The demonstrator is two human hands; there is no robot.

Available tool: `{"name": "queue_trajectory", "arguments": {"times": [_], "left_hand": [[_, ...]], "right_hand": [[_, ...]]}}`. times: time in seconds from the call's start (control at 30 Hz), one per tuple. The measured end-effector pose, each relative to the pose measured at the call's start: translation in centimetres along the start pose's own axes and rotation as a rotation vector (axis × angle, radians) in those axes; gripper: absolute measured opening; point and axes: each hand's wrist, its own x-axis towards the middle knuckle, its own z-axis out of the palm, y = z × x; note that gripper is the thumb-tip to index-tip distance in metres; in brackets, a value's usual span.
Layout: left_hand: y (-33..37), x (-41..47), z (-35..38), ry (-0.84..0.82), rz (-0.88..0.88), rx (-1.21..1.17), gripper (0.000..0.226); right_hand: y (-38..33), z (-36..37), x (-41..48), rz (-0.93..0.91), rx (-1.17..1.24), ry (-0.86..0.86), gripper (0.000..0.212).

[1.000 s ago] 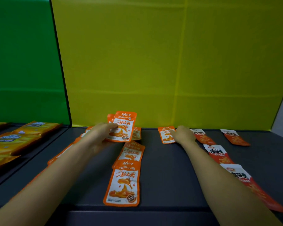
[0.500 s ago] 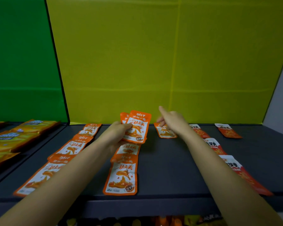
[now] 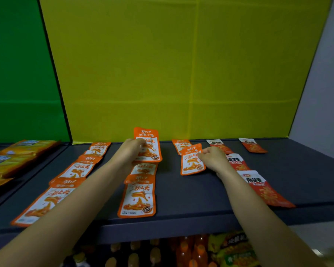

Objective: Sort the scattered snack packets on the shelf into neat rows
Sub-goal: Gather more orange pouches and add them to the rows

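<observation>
My left hand (image 3: 130,151) holds an orange snack packet (image 3: 148,144) upright over the middle row, near the back of the dark shelf (image 3: 191,201). Gripped at its right edge by my right hand (image 3: 213,158), a second orange packet (image 3: 192,160) lies just in front of another orange packet (image 3: 180,145) by the back wall. Orange packets run in a left row (image 3: 73,172) and a middle row (image 3: 138,197). Red-and-white packets (image 3: 262,187) line up on the right, with one apart at the far right (image 3: 252,145).
A yellow back panel (image 3: 181,74) closes the shelf; a green panel (image 3: 17,74) backs the neighbouring bay, where yellow packets (image 3: 12,158) lie. Orange bottles (image 3: 183,251) and snack bags (image 3: 233,249) stand below the shelf's front edge.
My right hand took an orange packet from my left hand's stack and brought it down to the right, in front of the rear orange packet. My left hand stayed raised with its packet.
</observation>
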Motion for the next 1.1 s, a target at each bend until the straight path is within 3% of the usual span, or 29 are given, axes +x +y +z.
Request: {"name": "queue_trajectory", "arguments": {"times": [0.27,0.57,0.7,0.83,0.93,1.1], "left_hand": [[-0.2,-1.8,0.2,-0.092,-0.045,0.081,0.013],[-0.3,-3.8,1.6,-0.212,0.003,0.105,0.011],[-1.0,-5.4,2.3,-0.255,0.009,0.198,0.024],[-1.7,-7.6,3.1,-0.203,0.098,0.247,0.022],[-2.4,-9.0,4.3,-0.069,0.166,0.290,0.012],[-3.7,-9.3,7.1,-0.013,0.171,0.320,0.017]], "right_hand": [[-0.3,0.3,-0.6,0.011,-0.208,0.061,0.031],[-0.1,0.5,-1.0,-0.016,-0.267,0.090,0.027],[0.0,0.6,-1.1,-0.032,-0.296,0.101,0.027],[-0.6,0.0,-1.6,-0.117,-0.295,0.127,0.035],[-1.3,-2.3,-2.5,-0.208,-0.249,0.128,0.027],[-1.6,-8.0,-4.6,-0.320,-0.199,0.113,0.017]]}}
